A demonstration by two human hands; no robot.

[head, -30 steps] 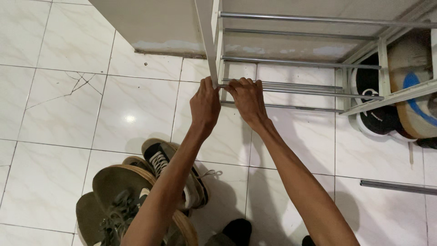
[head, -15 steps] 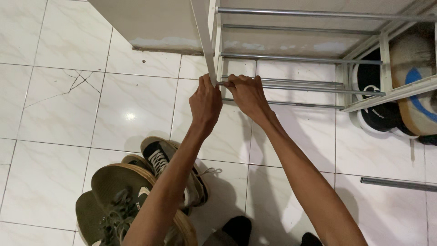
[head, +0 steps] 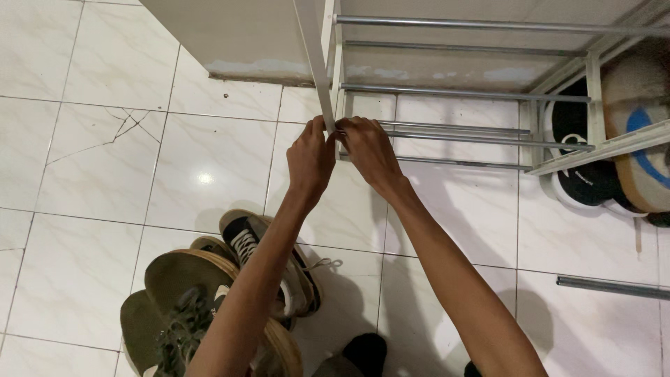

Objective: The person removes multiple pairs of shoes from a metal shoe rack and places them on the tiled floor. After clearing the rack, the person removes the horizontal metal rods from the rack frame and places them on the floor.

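A white metal shoe rack (head: 328, 56) stands on the tiled floor, with thin grey metal rods (head: 460, 139) running rightward across its shelves. My left hand (head: 310, 162) grips the lower end of the rack's white upright post. My right hand (head: 368, 153) is closed on the left end of one rod, right where it meets the post. The two hands touch each other at that joint, and the fingers hide the joint itself.
Several shoes lie in a pile (head: 209, 293) by my left forearm, olive and black ones among them. More shoes (head: 614, 153) sit at the rack's right side. A loose grey rod (head: 614, 286) lies on the floor at right. A wall base (head: 237, 42) runs behind.
My right hand has slid a little left along the rod, closing against my left hand at the post. The view shifted slightly.
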